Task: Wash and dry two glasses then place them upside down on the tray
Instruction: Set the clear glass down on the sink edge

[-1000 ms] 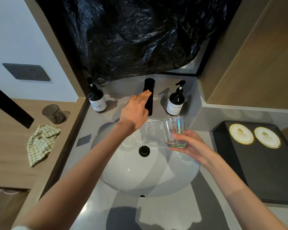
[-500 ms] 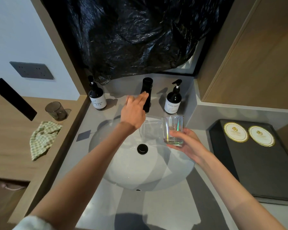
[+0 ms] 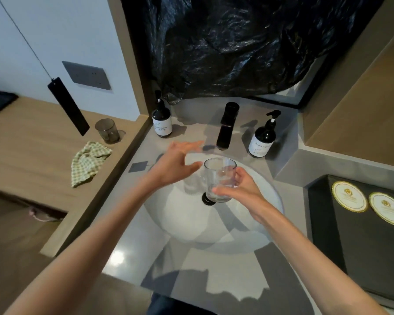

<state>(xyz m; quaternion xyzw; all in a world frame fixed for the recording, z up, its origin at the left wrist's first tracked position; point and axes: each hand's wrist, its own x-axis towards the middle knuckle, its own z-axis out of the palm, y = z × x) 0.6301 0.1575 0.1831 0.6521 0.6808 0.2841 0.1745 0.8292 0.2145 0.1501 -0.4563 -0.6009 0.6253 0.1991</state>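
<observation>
Fingers gripping glass, white basin, grey counter

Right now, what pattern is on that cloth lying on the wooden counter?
The cloth has a green-and-cream check, seen best in the head view.

Two glasses: one clear, one smoky. Two pump bottles flank one faucet. One checked cloth, one tray, two round coasters on it.

Left hand spread, right hand gripping
</observation>
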